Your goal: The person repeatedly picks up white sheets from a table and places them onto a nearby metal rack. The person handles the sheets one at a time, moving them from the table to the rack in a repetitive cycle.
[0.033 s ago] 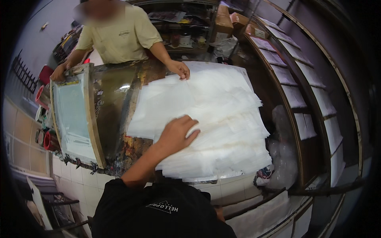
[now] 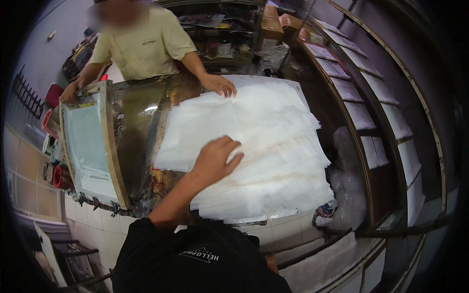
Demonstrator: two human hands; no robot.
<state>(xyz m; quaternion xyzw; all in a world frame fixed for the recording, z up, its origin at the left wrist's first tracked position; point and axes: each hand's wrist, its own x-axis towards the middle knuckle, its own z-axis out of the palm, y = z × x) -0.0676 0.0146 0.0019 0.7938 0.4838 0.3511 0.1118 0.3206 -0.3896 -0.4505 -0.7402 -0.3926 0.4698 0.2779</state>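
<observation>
Co-worker's hand (image 2: pixel 219 85) loosened | left hand (image 2: pixel 215 158) half-open, empty | right hand unseen | sheets (image 2: pixel 268 151) — white, overlapping

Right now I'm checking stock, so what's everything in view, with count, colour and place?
Worktable: one, dark, orange stains, centre
Thin sheets: many, white, fanned across worktable
Mesh screen: one, pale blue-green, wood-framed, worktable's left
Containers: at least two, red, far left
Cardboard boxes: at least two, brown, back
Shelving unit: one, dark, back
Sheet-covered boards: at least two, brown, right
Plastic: one heap, clear, right of worktable
Tiled floor: one, white, below worktable
Co-worker: one, light-yellow shirt, across worktable
Wearer's shirt: one, black, lower centre
Left hand: one, bare, over the sheets
Right hand: not visible
</observation>
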